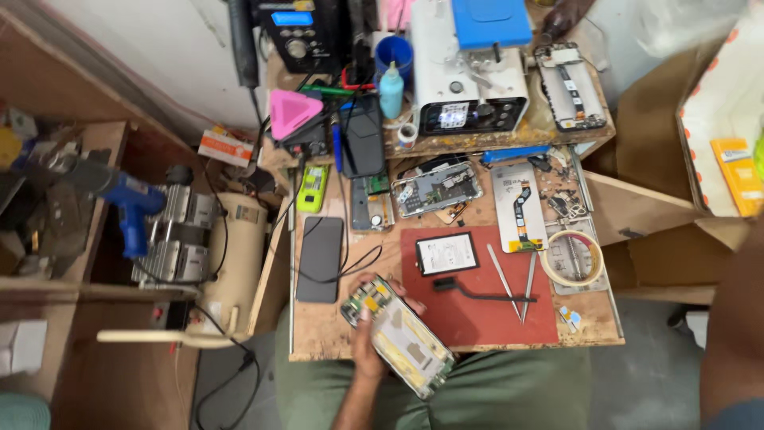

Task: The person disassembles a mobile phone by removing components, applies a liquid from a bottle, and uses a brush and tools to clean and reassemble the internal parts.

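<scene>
My left hand [364,344] comes up from the bottom centre and is shut on an opened phone body [402,334], held over my lap at the bench's front edge. The phone lies diagonally, showing a green circuit board with yellow parts at its upper end and a pale inner frame below. My thumb rests on its left side and my fingertips curl over the far edge. My right hand is not in view. A blurred brown shape [732,318] fills the right edge; I cannot tell what it is.
A red mat [477,314] carries a black rectangular part [447,253], a black brush [477,291] and tweezers [517,283]. Around it lie a tape roll [573,257], a dismantled phone [438,189], a dark phone [320,259] and cables. Machines stand at the back, a compressor [191,239] at left.
</scene>
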